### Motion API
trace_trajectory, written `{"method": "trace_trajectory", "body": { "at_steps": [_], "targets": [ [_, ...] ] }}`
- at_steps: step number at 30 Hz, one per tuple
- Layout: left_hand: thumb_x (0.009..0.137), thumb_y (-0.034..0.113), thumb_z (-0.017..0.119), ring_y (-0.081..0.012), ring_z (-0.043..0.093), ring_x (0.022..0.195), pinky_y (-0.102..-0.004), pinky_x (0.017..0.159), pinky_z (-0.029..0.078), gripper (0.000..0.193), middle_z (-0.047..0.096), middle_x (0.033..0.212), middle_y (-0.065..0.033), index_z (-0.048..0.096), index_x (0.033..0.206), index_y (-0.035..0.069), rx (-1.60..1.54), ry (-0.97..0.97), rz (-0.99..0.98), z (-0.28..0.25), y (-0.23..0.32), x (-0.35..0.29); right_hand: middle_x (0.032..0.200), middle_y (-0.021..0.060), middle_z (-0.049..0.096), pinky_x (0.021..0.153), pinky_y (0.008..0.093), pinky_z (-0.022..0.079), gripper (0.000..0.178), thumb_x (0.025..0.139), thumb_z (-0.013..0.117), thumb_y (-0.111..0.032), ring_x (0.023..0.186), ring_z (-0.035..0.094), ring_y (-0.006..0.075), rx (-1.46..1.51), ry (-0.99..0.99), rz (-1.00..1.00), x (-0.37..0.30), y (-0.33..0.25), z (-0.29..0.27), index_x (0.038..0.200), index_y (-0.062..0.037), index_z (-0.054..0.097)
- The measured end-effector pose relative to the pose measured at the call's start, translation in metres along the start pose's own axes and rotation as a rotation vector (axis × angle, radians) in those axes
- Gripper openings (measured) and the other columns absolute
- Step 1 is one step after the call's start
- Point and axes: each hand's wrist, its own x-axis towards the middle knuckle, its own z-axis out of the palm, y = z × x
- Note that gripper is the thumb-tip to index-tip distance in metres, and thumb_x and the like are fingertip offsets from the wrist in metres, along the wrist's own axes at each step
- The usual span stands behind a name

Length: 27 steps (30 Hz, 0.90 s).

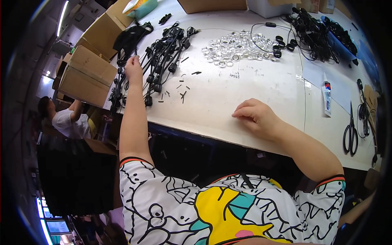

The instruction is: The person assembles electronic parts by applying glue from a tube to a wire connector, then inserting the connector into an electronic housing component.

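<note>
My left hand [133, 70] reaches to the table's left side, its fingertips closed on a thin black cable [136, 51] beside a black mesh bag [131, 37]. Just right of it lies a heap of black cables with round, knob-like ends [157, 69]. My right hand [258, 118] is held at the table's near edge, fingers curled together, with nothing visible in them. Short black tube pieces [182, 96] are scattered between the hands. Beyond, clear plastic rings [237, 47] form a wide pile.
Scissors [350, 132], a white glue tube [327, 98] and a thin coiled cable [362, 112] lie at right. More black cables [314, 34] are bundled at the far right, partly in a blue tray [339, 43]. Cardboard boxes [87, 75] border the left; another person [69, 120] sits beyond.
</note>
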Motion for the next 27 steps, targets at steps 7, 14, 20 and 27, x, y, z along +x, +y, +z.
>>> {"method": "trace_trajectory", "body": {
  "at_steps": [7,14,20,27],
  "targets": [
    [0.085,0.018,0.054,-0.0032,0.040,0.046,-0.0172,0.040,0.031,0.020,0.048,0.061,0.0025,0.062,0.093,0.001,-0.541,-0.211,-0.027,-0.050,0.068,-0.017,0.094,0.0094,0.057,0.076,0.0307,0.046,0.023,0.072,0.058,0.002,0.090,0.053,0.0252,0.072,0.079,0.018,0.007,0.006,-0.003,0.094,-0.0040,0.060],
    [0.074,0.008,0.063,-0.0128,0.054,0.054,-0.0220,0.052,0.043,0.015,0.060,0.069,-0.0039,0.066,0.089,0.008,-0.020,-0.354,0.866,-0.115,0.137,-0.101,0.115,0.0134,0.048,0.089,0.0341,0.037,0.043,0.074,0.059,-0.002,0.107,0.045,0.0293,-0.391,0.574,-0.407,0.002,-0.032,-0.034,0.116,-0.0028,0.048],
    [0.066,0.010,0.064,-0.0157,0.055,0.061,-0.0277,0.057,0.043,0.016,0.054,0.068,0.0002,0.065,0.081,0.015,0.177,-0.500,1.212,-0.141,0.198,-0.199,0.106,0.0123,0.055,0.086,0.0294,0.039,0.041,0.084,0.052,-0.029,0.100,0.050,0.0198,0.460,0.024,0.177,-0.030,-0.069,-0.026,0.114,-0.0015,0.051],
    [0.065,0.012,0.067,-0.0156,0.054,0.070,-0.0284,0.069,0.042,0.017,0.054,0.075,0.0001,0.062,0.082,0.014,-0.167,-0.423,1.253,-0.109,0.205,-0.246,0.091,0.0077,0.058,0.075,0.0225,0.043,0.031,0.076,0.062,-0.012,0.083,0.053,0.0111,0.495,-0.056,0.364,-0.082,-0.070,0.020,0.102,0.0027,0.054]
  ]
}}
